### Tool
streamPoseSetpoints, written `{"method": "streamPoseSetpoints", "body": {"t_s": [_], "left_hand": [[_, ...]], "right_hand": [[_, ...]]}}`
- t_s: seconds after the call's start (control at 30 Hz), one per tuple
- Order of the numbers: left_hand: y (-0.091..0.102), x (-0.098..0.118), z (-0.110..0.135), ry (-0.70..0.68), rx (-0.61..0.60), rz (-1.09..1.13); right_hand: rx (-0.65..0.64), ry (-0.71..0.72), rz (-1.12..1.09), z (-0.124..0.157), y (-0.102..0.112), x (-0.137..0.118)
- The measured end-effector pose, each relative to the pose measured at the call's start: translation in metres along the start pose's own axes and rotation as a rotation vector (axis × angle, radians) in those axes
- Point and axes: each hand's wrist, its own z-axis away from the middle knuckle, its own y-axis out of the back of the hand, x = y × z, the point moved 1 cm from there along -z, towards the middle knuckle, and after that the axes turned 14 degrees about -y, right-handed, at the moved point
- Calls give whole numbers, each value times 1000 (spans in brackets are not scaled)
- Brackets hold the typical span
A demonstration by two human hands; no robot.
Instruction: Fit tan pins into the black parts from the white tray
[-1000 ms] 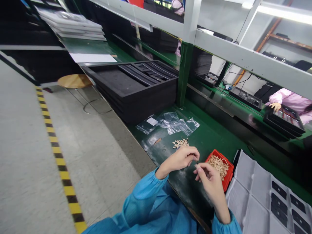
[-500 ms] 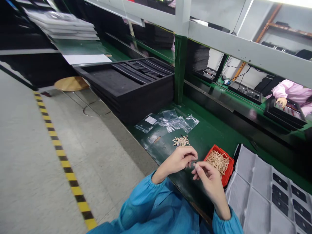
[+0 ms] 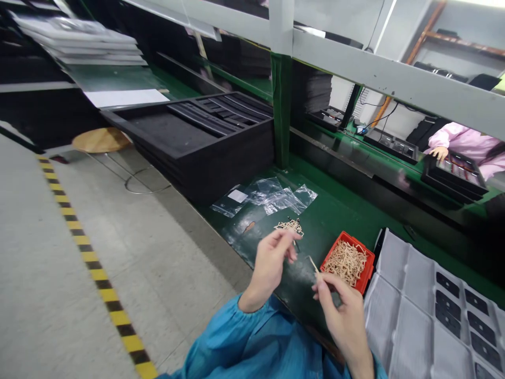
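Barely legible: tiny parts pinched over the bench [image 3: 343,210]

Much here is too small to read. The left hand [image 3: 271,259] closes thumb and forefinger in a tight grip. A dark sliver [image 3: 295,243] shows at the tips, but I cannot tell whether it is held. The right hand [image 3: 340,310] has its grip shut on a thin tan stick [image 3: 313,265], which points up and to the left, its far end in the air between the two hands. The right wrist runs out of the bottom edge, and the blue sleeves [image 3: 252,342] are cut off there too.

Both hands hover above the bench near its front edge, fingers curled, with a clear gap between them.

Just right of the stick sits a red tray [image 3: 370,267] heaped with similar sticks. Beyond the left hand lies a small pile [image 3: 289,226] of them, then clear bags [image 3: 276,193]. A white blister tray [image 3: 402,310], cut by the frame, crowds the right side, and a stack of black foam trays [image 3: 205,152] bounds the left. Bare bench lies open between pile and red tray
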Motion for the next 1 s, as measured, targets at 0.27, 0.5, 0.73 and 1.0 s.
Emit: {"method": "streamPoseSetpoints", "body": {"t_s": [0.27, 0.5, 0.73, 1.0], "left_hand": [[-9, -2, -15, -233, 57, 184], [-53, -23, 10, -365, -205, 243], [-56, -29, 19, -446, -336, 149], [-44, -34, 20, -461, -293, 225]], "right_hand": [[366, -146, 237, 9, 44, 36], [-106, -247, -311, 20, 24, 18], [-224, -240, -512, 21, 10, -7], [594, -116, -92, 26, 129, 51]]}}
